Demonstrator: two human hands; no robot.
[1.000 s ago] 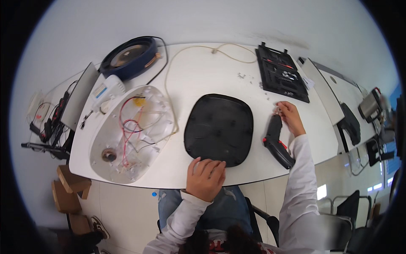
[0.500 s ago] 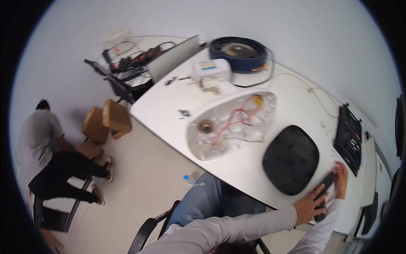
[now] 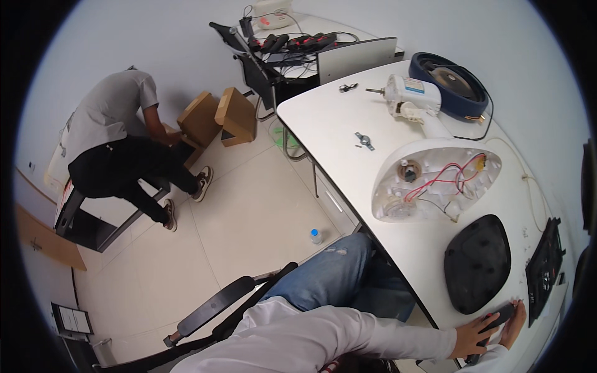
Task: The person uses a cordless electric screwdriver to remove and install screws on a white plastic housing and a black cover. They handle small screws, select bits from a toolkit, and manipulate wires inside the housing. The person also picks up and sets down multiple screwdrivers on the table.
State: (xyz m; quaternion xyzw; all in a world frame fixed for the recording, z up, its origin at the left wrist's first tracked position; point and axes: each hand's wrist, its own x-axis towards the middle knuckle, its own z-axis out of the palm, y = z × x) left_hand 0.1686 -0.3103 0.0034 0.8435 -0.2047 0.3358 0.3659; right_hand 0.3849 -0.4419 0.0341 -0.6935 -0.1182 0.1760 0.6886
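Note:
My left hand is wrapped around a dark cordless screwdriver with red accents, low at the right corner of the white table. My right hand is closed at the tool's front end, its fingertips pinched by the tip; any small bit there is too small to make out. Just beyond lies a black rounded cover plate. Farther off rests an opened white fan base, red wires and a round part showing inside. Its white motor housing lies attached at the far end.
An open black tool case lies at the table's right edge, near scattered small screws. A dark blue ring-shaped unit stands at the back. A metal bracket lies on the tabletop. Leftward, another person bends over cardboard boxes.
My view has swung left, so the table and its things sit farther right and lower. Both hands stay on the screwdriver. The other person shows more fully, bent toward the boxes.

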